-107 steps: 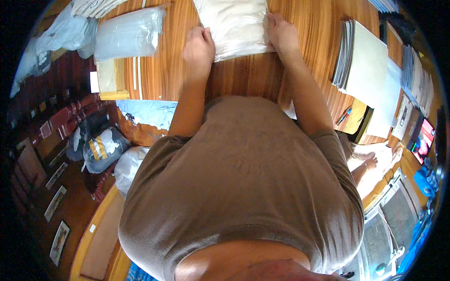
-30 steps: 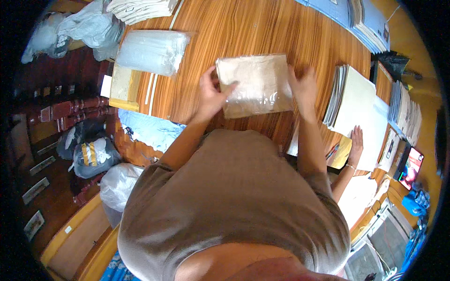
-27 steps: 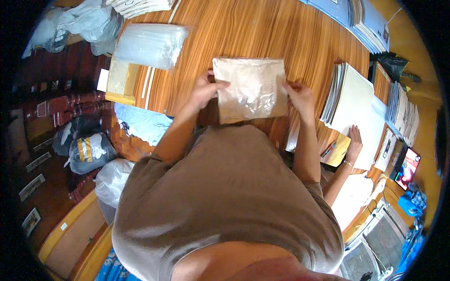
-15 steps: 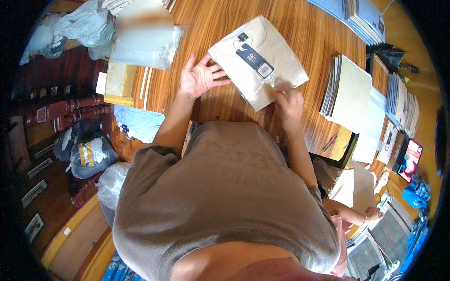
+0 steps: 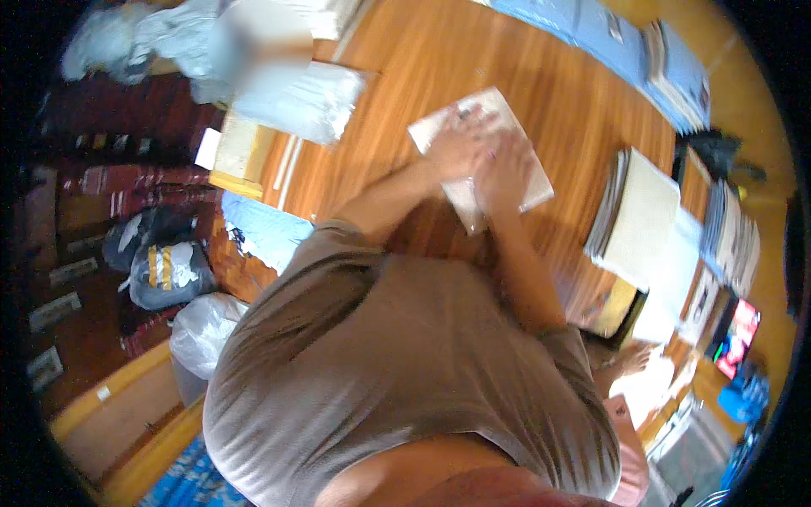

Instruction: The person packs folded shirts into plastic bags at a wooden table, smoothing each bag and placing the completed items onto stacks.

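Note:
A flat beige packet in clear plastic (image 5: pixel 461 196) lies tilted on the striped wooden table (image 5: pixel 405 76). My left hand (image 5: pixel 463 145) rests flat across its upper left part, fingers stretched out. Beside and partly against it, my right hand (image 5: pixel 505 167) presses flat on the packet's right part, its fingers also extended and slightly blurred. Most of the packet's face is hidden beneath both hands, and only its corners and lower edge show. Neither hand grips anything.
Clear plastic sleeves (image 5: pixel 308 101) lie at the table's far left. A stack of cream packets (image 5: pixel 646 207) stands on the right, with blue packets (image 5: pixel 591 29) along the far edge. A co-worker's hand (image 5: pixel 629 359) and a lit screen (image 5: pixel 738 336) are at lower right.
The packet, earlier raised and held at its lower right by my right hand, now lies on the table. Both hands have moved onto its top, and the dark tag is covered.

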Demonstrator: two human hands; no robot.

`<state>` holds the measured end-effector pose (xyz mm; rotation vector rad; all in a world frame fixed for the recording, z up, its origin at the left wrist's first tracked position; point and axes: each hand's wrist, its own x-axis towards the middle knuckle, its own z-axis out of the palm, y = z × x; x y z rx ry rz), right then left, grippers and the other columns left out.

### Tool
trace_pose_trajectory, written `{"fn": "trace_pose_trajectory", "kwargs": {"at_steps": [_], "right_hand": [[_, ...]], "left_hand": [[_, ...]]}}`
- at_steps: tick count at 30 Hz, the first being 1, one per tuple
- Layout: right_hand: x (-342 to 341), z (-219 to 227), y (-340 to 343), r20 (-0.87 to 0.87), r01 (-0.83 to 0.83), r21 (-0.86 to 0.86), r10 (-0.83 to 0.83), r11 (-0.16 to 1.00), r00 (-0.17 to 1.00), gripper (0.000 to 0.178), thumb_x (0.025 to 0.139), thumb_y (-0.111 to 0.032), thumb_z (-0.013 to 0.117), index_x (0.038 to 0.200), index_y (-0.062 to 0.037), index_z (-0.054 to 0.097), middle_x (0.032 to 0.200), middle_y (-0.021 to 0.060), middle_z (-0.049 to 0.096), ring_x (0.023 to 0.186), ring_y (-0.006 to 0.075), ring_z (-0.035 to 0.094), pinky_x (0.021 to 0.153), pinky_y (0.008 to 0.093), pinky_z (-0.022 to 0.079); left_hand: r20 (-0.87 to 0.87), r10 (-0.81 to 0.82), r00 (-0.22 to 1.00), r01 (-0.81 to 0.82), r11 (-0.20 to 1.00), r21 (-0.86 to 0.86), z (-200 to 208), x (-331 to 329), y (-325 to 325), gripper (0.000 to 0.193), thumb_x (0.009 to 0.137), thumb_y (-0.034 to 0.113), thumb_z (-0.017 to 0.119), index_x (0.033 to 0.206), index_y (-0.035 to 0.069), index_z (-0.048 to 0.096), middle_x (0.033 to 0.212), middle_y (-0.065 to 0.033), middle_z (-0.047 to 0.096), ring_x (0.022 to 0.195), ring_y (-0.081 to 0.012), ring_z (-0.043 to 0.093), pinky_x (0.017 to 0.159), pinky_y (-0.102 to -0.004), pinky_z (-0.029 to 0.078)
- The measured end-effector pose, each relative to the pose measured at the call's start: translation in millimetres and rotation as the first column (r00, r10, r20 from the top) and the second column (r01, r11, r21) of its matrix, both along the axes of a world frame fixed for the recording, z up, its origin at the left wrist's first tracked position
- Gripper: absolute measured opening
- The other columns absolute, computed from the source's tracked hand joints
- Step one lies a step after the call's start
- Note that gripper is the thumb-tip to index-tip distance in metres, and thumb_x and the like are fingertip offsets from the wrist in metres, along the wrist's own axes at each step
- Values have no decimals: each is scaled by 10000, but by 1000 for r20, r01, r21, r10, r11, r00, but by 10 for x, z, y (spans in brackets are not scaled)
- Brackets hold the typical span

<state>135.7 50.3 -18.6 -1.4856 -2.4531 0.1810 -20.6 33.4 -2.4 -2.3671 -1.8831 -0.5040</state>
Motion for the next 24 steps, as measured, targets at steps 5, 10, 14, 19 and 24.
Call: {"fn": "trace_pose_trajectory", "kwargs": {"at_steps": [5,10,14,19,24], "right_hand": [[-67,153,-161,-27,-35,-56,34,998,999,634,1084,-343,366,1616,0,328,1713,207,258,1596,408,187,1282,580,124],[-55,181,-191,-78,-24,-58,20,998,997,632,1086,-357,369,1587,28,368,1698,218,290,1582,421,221,1271,588,153],[-178,153,-53,-145,-41,-15,39,999,989,637,1092,-386,370,1580,23,385,1668,228,345,1565,433,260,1267,591,164],[140,132,230,-410,-234,19,221,972,885,621,1064,-352,515,1567,0,420,1624,226,417,1530,449,325,1247,588,232],[768,343,-228,-107,-248,3,247,969,963,622,974,-295,678,1512,-37,501,1565,230,482,1455,450,429,1208,553,333]], "left_hand": [[110,64,992,-49,990,-132,-71,-49,-202,523,1026,409,510,1530,274,540,1691,-29,364,1579,-356,250,1267,-648,127],[186,66,980,-31,983,-181,-7,-42,-241,525,1033,390,495,1546,282,521,1708,-17,333,1595,-349,211,1281,-627,87],[169,87,982,-54,980,-192,-39,-161,-138,552,1043,394,480,1585,289,465,1724,-29,294,1609,-338,167,1288,-608,61],[222,-38,974,60,994,-93,26,-158,-119,634,1029,488,524,1614,270,410,1736,-134,219,1605,-391,150,1284,-625,83],[8,-317,948,316,939,-133,357,-459,-865,525,1035,497,521,1462,209,620,1653,-275,299,1544,-430,284,1248,-610,238]]}}
